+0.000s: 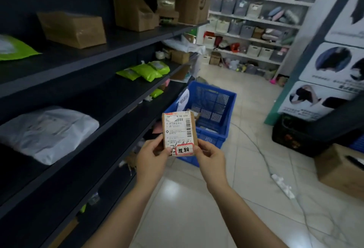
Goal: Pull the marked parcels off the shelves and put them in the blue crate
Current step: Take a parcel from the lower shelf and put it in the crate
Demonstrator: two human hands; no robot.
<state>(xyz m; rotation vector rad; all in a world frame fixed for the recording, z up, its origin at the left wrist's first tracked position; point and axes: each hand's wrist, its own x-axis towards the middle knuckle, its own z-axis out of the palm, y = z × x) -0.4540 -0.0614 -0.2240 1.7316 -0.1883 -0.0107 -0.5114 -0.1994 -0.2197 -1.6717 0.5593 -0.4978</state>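
Note:
A small brown cardboard parcel (179, 129) with a white shipping label and a red-bordered sticker at its lower edge is held upright in front of me. My left hand (152, 159) pinches its lower left corner. My right hand (209, 158) pinches its lower right corner by the sticker. Behind the parcel, on the tiled floor, stands the blue crate (223, 121) with several items inside. The dark shelves (110, 98) run along my left.
On the shelves lie a white poly bag (49, 131), green mailers (145, 71) and cardboard boxes (72, 29). A black crate (295, 135) and a cardboard box (338, 167) sit at the right. A white cable (262, 157) crosses the floor. White shelving with bins fills the back wall.

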